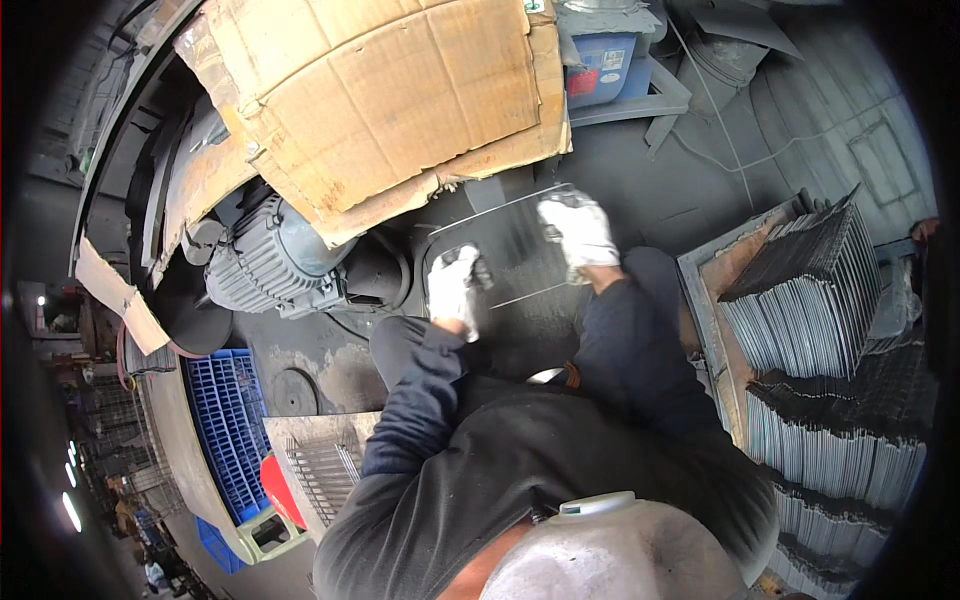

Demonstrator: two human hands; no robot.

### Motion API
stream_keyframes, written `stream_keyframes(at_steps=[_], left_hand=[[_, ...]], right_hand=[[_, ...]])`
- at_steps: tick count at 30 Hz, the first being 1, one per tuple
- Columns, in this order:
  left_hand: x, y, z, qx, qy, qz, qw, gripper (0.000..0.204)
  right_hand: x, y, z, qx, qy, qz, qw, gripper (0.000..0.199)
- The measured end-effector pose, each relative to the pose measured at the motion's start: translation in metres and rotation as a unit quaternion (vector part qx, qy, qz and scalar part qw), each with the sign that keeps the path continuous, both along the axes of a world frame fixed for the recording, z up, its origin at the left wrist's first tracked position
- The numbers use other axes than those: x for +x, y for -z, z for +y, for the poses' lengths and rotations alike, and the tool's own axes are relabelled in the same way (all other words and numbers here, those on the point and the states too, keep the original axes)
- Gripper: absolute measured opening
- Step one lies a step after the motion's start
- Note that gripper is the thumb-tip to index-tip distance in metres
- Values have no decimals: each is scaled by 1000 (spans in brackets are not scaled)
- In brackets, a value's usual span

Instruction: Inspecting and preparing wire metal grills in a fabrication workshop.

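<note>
dark bench [640, 215] under wire frame [500, 245]

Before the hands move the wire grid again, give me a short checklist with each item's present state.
1. Left hand gloved and gripping the wire grid at its near-left corner: ok.
2. Right hand gloved and on the grid's right edge: ok.
3. Grid clear of the electric motor: ok, apart.
4. Grid clear of the cardboard sheet overhanging it: cannot tell.
5. Stacked grids at the right standing tidy in their tray: ok.
6. Grid flat, unbent: cannot tell, blurred.
</note>
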State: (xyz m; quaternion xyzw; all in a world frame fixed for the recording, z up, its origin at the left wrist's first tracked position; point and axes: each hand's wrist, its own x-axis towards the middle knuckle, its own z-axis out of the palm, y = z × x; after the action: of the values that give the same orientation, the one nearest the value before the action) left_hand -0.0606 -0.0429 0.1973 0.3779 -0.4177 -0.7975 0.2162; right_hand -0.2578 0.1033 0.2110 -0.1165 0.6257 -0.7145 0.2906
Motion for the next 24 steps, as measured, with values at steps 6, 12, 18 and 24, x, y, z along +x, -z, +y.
stream_keyframes(at_steps=[6, 12, 18, 24], left_hand=[[14, 7, -18, -69, 22, 14, 997, 20], [-34, -5, 19, -69, 62, -35, 995, 29], [28, 22, -26, -10, -17, -27, 999, 20], [-3, -7, -8, -91, 70, -42, 993, 20]], right_hand=[[19, -16, -13, -4, -7, 0, 1000, 11], [-23, 12, 31, -51, 78, -84, 992, 11], [24, 13, -32, 14, -5, -68, 998, 14], [9, -10, 2, -21, 69, -27, 997, 15]])
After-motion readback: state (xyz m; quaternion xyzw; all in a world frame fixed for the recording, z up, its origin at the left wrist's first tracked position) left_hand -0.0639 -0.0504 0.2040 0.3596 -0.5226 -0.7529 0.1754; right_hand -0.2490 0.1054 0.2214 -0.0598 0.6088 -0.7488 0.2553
